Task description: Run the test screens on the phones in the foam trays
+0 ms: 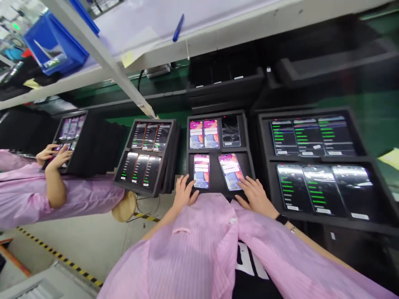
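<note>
A black foam tray [218, 160] in front of me holds several phones. In its front row lie two lit phones with pink screens. My left hand [184, 192] rests at the left edge of the left one [201, 171], fingers spread. My right hand [254, 193] lies flat with its fingers touching the lower right edge of the tilted phone [231, 171]. The tray's back row has two pink-screened phones [204, 134] and a dark one [231, 131]. I wear a pink striped coat and a black wristband.
A larger tray [318, 160] to the right holds phones with green text. Another tray [146, 155] sits to the left on a stack. A co-worker's hands [54, 157] in pink sleeves work at a far-left tray. A shelf above carries a blue bin [54, 43] and a blue pen [178, 28].
</note>
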The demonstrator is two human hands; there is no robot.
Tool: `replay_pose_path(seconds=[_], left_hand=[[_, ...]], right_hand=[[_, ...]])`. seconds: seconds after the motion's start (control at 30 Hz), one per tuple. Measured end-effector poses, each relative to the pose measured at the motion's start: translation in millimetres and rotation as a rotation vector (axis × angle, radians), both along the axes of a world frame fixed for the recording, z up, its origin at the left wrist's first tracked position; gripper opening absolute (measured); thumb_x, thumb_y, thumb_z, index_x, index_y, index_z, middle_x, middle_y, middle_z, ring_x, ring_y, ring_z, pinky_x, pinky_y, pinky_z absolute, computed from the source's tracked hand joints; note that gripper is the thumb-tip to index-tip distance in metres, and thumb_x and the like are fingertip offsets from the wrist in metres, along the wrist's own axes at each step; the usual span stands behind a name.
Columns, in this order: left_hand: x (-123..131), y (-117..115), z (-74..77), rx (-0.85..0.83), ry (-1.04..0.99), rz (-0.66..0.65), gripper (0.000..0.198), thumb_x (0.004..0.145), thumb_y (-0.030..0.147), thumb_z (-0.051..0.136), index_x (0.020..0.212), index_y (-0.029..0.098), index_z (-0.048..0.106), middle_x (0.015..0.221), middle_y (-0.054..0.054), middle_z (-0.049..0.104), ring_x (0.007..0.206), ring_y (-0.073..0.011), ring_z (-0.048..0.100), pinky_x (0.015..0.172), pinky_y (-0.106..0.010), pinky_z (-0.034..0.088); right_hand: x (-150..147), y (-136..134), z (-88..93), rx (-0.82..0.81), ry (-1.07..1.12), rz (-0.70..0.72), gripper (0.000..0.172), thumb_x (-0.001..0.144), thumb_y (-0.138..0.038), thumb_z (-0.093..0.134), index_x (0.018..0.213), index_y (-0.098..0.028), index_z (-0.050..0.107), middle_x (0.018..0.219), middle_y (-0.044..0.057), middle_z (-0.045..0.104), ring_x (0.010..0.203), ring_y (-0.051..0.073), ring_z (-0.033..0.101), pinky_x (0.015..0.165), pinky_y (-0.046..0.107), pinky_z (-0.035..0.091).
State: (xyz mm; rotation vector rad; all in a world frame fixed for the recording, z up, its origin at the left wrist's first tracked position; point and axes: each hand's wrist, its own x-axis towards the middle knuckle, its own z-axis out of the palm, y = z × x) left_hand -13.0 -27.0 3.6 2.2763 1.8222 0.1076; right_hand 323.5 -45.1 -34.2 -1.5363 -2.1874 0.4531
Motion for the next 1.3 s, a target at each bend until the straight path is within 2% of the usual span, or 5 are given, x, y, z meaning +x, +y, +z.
replay_pose_path(seconds=[0.17, 0.63, 0.9, 1.1, 1.3], left_hand=[[8, 12, -1.0, -0.037, 0.074, -0.006, 0.040, 0.098, 0.044, 0.068, 0.135, 0.031, 0.073, 0.165, -0.009, 0.048, 0.159, -0.0383, 0.034, 0.131, -0.061, 0.031], [88, 225, 19.9, -0.057, 0.115, -0.171, 0.053, 0.105, 0.061, 0.048, 0.145, 0.029, 0.065, 0.166, -0.012, 0.045, 0.151, -0.0359, 0.046, 0.132, -0.065, 0.020], [92, 312, 45.5, 0.126, 0.108, 0.013, 0.064, 0.104, 0.060, 0.051, 0.155, 0.021, 0.055, 0.176, -0.014, 0.030, 0.164, -0.0434, 0.020, 0.133, -0.068, 0.010], [57, 233, 58.4, 0.233, -0.056, 0.094, 0.061, 0.107, 0.048, 0.051, 0.161, 0.023, 0.042, 0.177, -0.014, 0.024, 0.166, -0.0345, 0.017, 0.134, -0.058, 0.021], [19, 88, 8.2, 0.052, -0.211, 0.109, 0.060, 0.104, 0.044, 0.056, 0.156, 0.017, 0.042, 0.172, -0.020, 0.027, 0.164, -0.0303, 0.025, 0.134, -0.049, 0.026]], right_hand=[[4, 22, 0.1, -0.057, -0.096, 0.069, 0.057, 0.103, -0.050, 0.044, 0.141, -0.013, 0.064, 0.142, 0.019, 0.067, 0.147, 0.037, 0.049, 0.127, 0.068, 0.026], [-49, 218, 28.6, -0.183, -0.241, -0.144, 0.058, 0.105, -0.057, 0.041, 0.144, -0.020, 0.065, 0.154, 0.020, 0.052, 0.142, 0.040, 0.045, 0.124, 0.074, 0.015], [-18, 296, 49.2, -0.166, -0.153, -0.301, 0.070, 0.104, -0.050, 0.043, 0.156, -0.004, 0.046, 0.169, 0.025, 0.035, 0.159, 0.043, 0.022, 0.127, 0.070, 0.013], [16, 217, 51.2, 0.017, 0.025, -0.283, 0.070, 0.102, -0.054, 0.046, 0.154, -0.007, 0.045, 0.167, 0.024, 0.037, 0.160, 0.040, 0.020, 0.128, 0.063, 0.023], [15, 117, 22.2, -0.071, 0.064, -0.124, 0.065, 0.100, -0.052, 0.048, 0.149, -0.009, 0.052, 0.161, 0.022, 0.048, 0.159, 0.037, 0.028, 0.129, 0.060, 0.025]])
